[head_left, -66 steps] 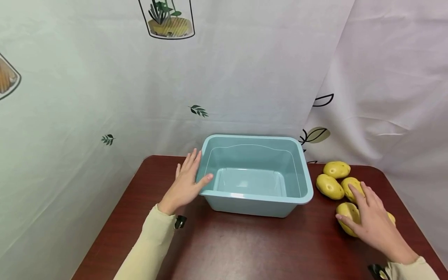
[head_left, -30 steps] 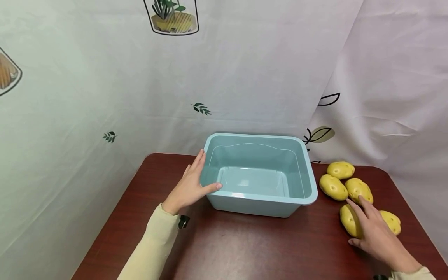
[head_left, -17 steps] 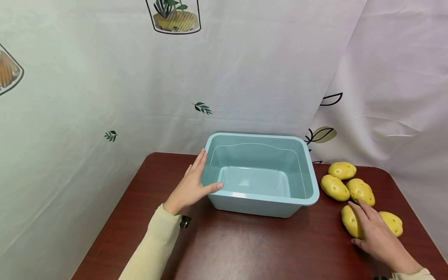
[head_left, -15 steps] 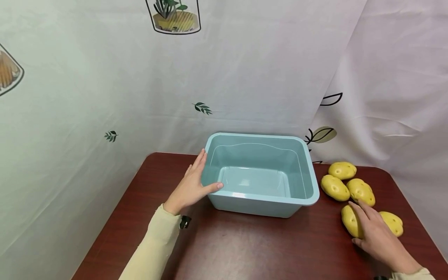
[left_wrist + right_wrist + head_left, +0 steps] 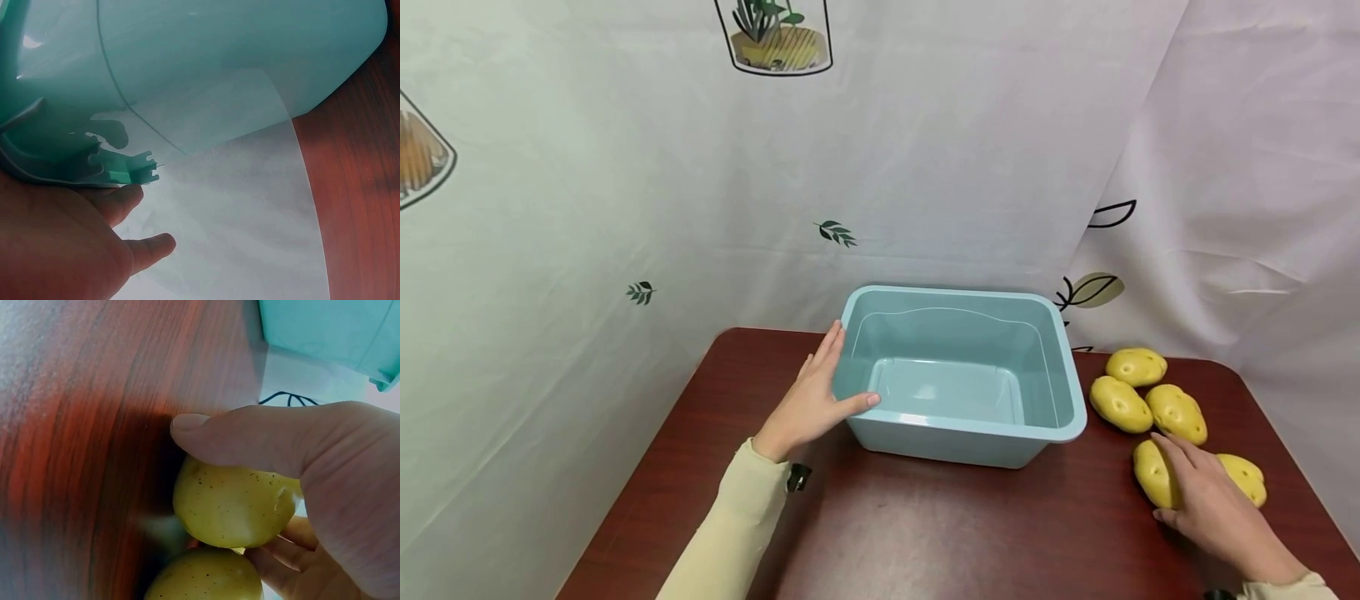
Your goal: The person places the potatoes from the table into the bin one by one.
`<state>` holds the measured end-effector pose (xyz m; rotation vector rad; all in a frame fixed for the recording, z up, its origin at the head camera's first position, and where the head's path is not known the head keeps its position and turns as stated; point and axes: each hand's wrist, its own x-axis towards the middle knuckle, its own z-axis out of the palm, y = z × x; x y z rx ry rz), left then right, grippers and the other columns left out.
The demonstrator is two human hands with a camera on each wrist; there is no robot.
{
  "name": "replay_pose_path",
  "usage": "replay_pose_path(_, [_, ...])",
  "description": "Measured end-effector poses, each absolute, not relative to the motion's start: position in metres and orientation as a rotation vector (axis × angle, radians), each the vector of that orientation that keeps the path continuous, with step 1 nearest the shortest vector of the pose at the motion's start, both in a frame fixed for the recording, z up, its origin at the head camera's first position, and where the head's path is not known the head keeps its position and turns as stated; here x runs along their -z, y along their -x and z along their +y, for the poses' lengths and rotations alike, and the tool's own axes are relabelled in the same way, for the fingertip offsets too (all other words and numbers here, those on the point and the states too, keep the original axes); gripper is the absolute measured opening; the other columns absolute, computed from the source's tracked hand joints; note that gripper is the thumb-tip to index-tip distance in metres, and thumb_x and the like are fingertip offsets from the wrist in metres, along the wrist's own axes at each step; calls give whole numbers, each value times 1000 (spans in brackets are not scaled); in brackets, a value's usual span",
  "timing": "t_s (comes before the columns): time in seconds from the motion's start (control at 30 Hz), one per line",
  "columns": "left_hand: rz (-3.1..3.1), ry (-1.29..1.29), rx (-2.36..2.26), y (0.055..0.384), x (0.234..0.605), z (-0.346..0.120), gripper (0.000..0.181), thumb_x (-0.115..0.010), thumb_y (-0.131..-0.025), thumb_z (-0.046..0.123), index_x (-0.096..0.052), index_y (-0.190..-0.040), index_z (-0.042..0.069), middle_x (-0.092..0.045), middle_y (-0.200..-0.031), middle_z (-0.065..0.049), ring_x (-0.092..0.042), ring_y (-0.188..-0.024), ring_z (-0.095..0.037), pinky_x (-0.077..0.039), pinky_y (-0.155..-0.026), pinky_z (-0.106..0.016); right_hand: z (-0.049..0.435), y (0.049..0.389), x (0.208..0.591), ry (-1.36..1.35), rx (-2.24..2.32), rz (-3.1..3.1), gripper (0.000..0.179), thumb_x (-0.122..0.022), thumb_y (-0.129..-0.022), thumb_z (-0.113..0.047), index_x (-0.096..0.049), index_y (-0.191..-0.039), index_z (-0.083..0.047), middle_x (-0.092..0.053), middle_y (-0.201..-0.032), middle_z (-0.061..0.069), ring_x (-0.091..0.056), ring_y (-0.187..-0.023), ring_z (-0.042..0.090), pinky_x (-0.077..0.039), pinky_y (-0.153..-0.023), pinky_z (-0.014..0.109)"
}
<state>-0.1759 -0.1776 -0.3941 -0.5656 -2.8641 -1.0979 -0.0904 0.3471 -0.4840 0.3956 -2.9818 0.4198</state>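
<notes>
My left hand (image 5: 808, 404) rests at the near left corner of a light blue plastic basin (image 5: 951, 423). Its fingers lie straight along the left rim, and the thumb reaches over the front rim. At the right of the table, my right hand (image 5: 1213, 504) holds a yellow potato (image 5: 1154, 473). In the right wrist view the thumb (image 5: 250, 437) lies along one side of that potato, and the other fingers bend round behind it. A second potato (image 5: 1243, 477) lies just right of the hand, partly covered by it.
Three more potatoes sit close together behind the right hand: a far one (image 5: 1137, 367), a left one (image 5: 1120, 404) and a right one (image 5: 1177, 412). The dark red-brown table (image 5: 925, 533) meets a pale printed cloth (image 5: 947, 167) at the back.
My right hand has come down over the near potato, its thumb moving from the top to the near side. The left hand has settled against the basin's corner. The view has shifted slightly.
</notes>
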Motion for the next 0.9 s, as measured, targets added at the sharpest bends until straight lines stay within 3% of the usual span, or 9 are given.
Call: replay_pose_path(0.9, [-2850,574,1091,175,396,-178,113,-67,-85,68,-8,-162,11,1,-169,7,-4,-153,-11,0,-122,-50,342,84,477,-349,-450,-2816,101,-94,-55,-15,-42,-137,12,-48,-126,33,-45,-105,56,-37,-84,64])
